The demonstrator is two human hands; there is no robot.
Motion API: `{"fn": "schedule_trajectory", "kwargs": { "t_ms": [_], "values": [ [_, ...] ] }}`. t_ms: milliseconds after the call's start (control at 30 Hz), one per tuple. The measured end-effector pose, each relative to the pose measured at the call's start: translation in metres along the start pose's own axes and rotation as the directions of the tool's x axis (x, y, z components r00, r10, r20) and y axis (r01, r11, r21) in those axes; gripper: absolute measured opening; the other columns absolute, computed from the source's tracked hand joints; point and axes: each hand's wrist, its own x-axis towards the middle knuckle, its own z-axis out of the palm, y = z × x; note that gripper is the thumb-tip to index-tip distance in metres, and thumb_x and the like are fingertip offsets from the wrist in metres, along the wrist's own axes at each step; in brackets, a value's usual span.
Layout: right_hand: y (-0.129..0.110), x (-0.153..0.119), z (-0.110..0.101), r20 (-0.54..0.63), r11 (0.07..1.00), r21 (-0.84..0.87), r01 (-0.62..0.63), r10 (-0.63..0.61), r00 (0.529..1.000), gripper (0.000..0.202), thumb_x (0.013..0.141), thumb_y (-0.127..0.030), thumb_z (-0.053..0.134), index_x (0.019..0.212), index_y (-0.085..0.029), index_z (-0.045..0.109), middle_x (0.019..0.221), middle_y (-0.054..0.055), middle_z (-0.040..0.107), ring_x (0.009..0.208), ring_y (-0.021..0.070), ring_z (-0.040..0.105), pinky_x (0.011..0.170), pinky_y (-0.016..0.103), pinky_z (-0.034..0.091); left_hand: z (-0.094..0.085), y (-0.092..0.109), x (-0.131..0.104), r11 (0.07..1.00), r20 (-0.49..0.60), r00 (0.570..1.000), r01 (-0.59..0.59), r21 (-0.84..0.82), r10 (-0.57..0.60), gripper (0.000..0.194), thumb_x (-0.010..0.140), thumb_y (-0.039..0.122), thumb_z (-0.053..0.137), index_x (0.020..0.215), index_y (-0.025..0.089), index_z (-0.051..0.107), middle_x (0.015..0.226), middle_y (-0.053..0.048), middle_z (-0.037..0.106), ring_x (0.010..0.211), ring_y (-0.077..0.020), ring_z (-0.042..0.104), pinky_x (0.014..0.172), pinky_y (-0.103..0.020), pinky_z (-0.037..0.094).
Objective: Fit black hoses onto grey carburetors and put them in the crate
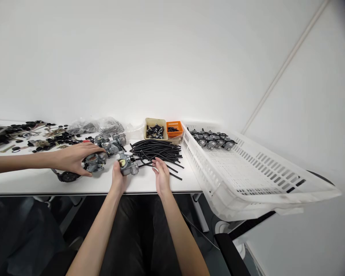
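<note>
My left hand [119, 178] grips a grey metal carburetor [128, 165] just above the front of the white table [140, 186]. A round yellowish opening shows on its near side. To the right, my right hand [161, 178] is held with its fingers apart and nothing in it, close to the pile of black rubber hoses [158, 150]. More carburetors [110, 146] stand behind my left hand. From the left, a co-worker's hand [74, 156] reaches in and holds another carburetor [95, 162].
A large white slotted crate [215, 180] on the right holds several carburetors [212, 140] at its far end. Behind the hoses stand a cream bin [145, 130] and an orange basket [179, 125] with small black parts. Plastic bags [110, 125] and loose parts [46, 140] lie at left.
</note>
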Motion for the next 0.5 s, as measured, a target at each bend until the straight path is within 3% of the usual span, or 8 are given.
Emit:
{"fn": "schedule_trajectory", "kwargs": {
  "t_ms": [100, 167, 300, 400, 500],
  "values": [
    [0.005, 0.002, 0.004, 0.053, 0.961, -0.245, 0.127, -0.118, 0.992, 0.024, 0.079, -0.033, 0.06, 0.099, -0.02, 0.064, 0.099, 0.006, 0.068, 0.092, 0.0182, 0.061, 0.08, 0.03, 0.046, -0.001, 0.006, 0.002, 0.93, -0.022, 0.987, 0.145, -0.336, -0.162, 0.061, 0.082, 0.072, 0.028, 0.11, 0.024, 0.053, 0.119, -0.01, 0.061, 0.115, -0.0288, 0.056, 0.094, -0.045, 0.046],
    [0.004, 0.004, 0.006, 0.135, 0.864, -0.433, 0.257, -0.219, 0.966, 0.02, 0.081, -0.028, 0.057, 0.098, -0.019, 0.064, 0.099, 0.006, 0.068, 0.089, 0.0183, 0.06, 0.079, 0.031, 0.046, -0.002, 0.011, 0.003, 0.872, 0.007, 0.972, 0.214, -0.44, -0.235, 0.058, 0.083, 0.072, 0.03, 0.106, 0.025, 0.055, 0.121, -0.008, 0.061, 0.118, -0.0272, 0.054, 0.095, -0.044, 0.047],
    [-0.005, 0.012, 0.0, 0.319, 0.461, -0.744, 0.483, -0.39, 0.864, 0.022, 0.083, -0.016, 0.052, 0.1, -0.02, 0.064, 0.102, 0.007, 0.067, 0.097, 0.0216, 0.055, 0.091, 0.036, 0.04, -0.004, 0.018, 0.003, 0.728, 0.124, 0.934, 0.34, -0.595, -0.335, 0.049, 0.09, 0.06, 0.029, 0.103, 0.023, 0.059, 0.116, -0.008, 0.065, 0.116, -0.0283, 0.055, 0.089, -0.044, 0.051],
    [-0.008, 0.021, -0.01, 0.342, 0.208, -0.874, 0.439, -0.379, 0.86, 0.026, 0.082, -0.012, 0.054, 0.104, -0.019, 0.064, 0.105, 0.009, 0.066, 0.098, 0.0242, 0.052, 0.091, 0.039, 0.038, -0.006, 0.022, 0.002, 0.639, 0.183, 0.911, 0.391, -0.662, -0.369, 0.041, 0.092, 0.047, 0.033, 0.104, 0.02, 0.061, 0.111, -0.01, 0.067, 0.11, -0.0302, 0.058, 0.085, -0.047, 0.053],
    [-0.006, 0.026, -0.017, 0.32, 0.112, -0.919, 0.379, -0.351, 0.88, 0.024, 0.082, -0.009, 0.054, 0.1, -0.019, 0.066, 0.098, 0.009, 0.067, 0.091, 0.0235, 0.053, 0.084, 0.037, 0.039, -0.007, 0.024, 0.001, 0.601, 0.201, 0.899, 0.413, -0.684, -0.388, 0.043, 0.089, 0.051, 0.043, 0.105, 0.015, 0.061, 0.109, -0.014, 0.067, 0.104, -0.0315, 0.061, 0.082, -0.05, 0.054]
  ]
}}
